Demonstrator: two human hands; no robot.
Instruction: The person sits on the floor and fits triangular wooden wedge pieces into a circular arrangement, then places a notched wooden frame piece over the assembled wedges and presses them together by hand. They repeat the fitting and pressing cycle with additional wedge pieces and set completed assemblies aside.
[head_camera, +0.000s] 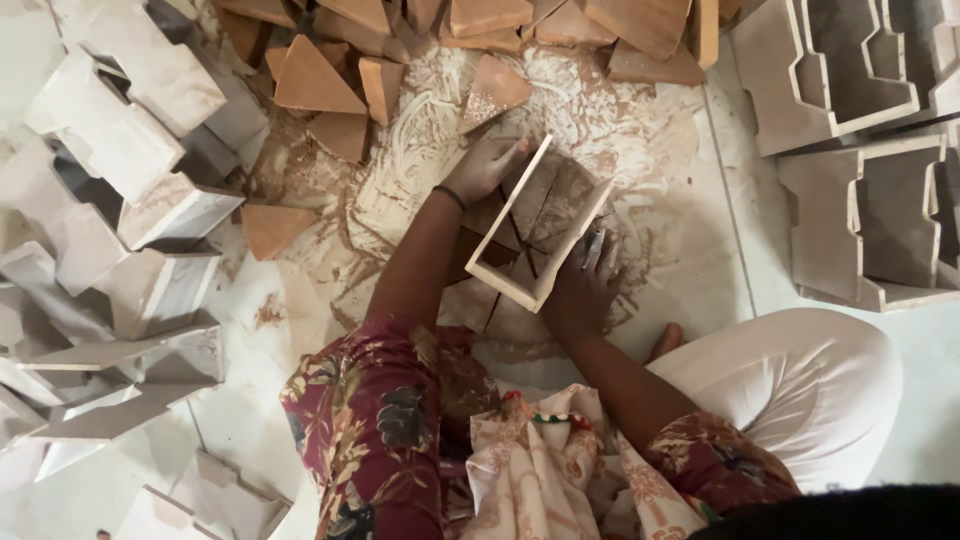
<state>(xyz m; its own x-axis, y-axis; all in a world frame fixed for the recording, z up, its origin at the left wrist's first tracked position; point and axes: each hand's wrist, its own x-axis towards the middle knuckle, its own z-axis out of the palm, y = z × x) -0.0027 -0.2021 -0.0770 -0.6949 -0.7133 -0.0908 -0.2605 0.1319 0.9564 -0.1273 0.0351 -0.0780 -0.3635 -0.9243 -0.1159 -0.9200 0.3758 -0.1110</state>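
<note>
Two hands work on a pale rectangular frame (540, 222) that lies on the floor (680, 230) in front of the seated person. The left hand (484, 166) grasps the frame's upper left edge, fingers curled over the thin wall in a firm grip. The right hand (583, 282) presses at the frame's lower right side, fingers spread and dusty; whether it grips the wall or only leans against it cannot be told.

The frame is open at top and bottom, and its long axis runs on a slant from lower left to upper right. Inside it, brown wedge-shaped pieces (545, 205) lie flat on the floor, set point to point with dark seams between them.

Around the frame the floor is smeared with pale powder in swirling streaks. Just above the left hand lies one triangular tile (492, 90) speckled with white. Beyond it, along the top, loose brown triangular tiles (315, 82) are heaped. On the left, pale moulded blocks (110, 140) are stacked unevenly, well apart from the frame. On the right, more pale blocks with stepped hollows (860, 70) lie in rows.
</note>
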